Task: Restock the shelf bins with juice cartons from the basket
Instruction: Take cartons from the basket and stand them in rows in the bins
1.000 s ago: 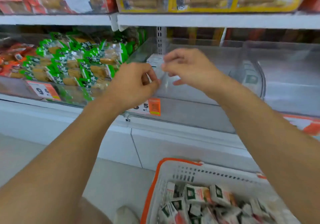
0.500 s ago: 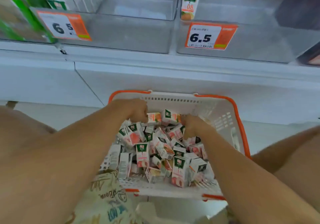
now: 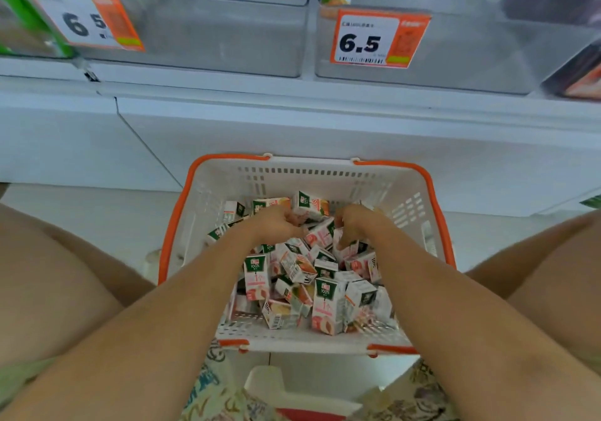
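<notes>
Both hands in basket (image 3: 409,189): left hand (image 3: 276,222), right hand (image 3: 356,222) curled into cartons (image 3: 327,303); fingertips buried, grip unclear.

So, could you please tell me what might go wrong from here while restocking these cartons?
Both hands, left and right, dig into the loose juice cartons at once, so an overfull grab could drop some. The pile is jumbled, so cartons may get squeezed or dented. The basket sits low between the knees, and the bins are above, a long lift.
</notes>
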